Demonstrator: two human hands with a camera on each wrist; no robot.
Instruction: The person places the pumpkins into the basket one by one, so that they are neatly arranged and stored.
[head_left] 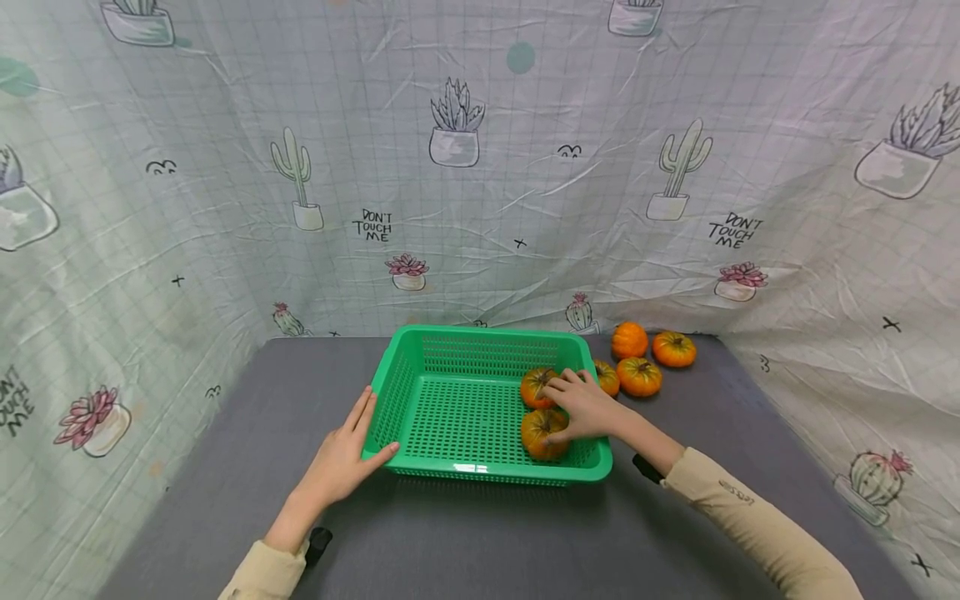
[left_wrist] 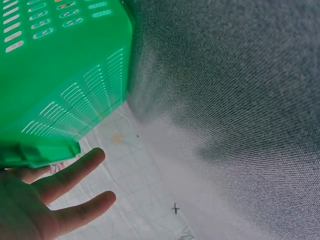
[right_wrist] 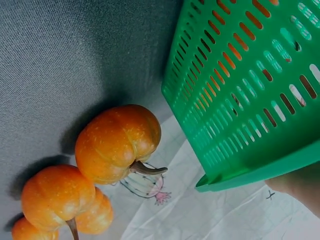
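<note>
A green plastic basket point(head_left: 465, 471) with slotted walls stands on the grey table. Two small orange pumpkins lie inside at its right end: a rear pumpkin point(head_left: 535, 388) and a front pumpkin point(head_left: 540, 435). Over them reaches my right hand point(head_left: 587, 408), fingers spread, fingertips by the rear one and thumb at the front one; it partly covers both. My left hand point(head_left: 341, 457) rests at the basket's left rim, its fingers extended along the outside and the thumb on the front corner. In the left wrist view, straight fingers point(left_wrist: 75, 175) show beside the basket wall.
Outside the basket's right side, several more pumpkins sit on the table, among them a nearer pumpkin point(head_left: 639, 377), a back pumpkin point(head_left: 629, 340) and a far-right pumpkin point(head_left: 674, 349). A cactus-print cloth point(head_left: 487, 250) hangs behind the table point(head_left: 480, 542) and along both sides.
</note>
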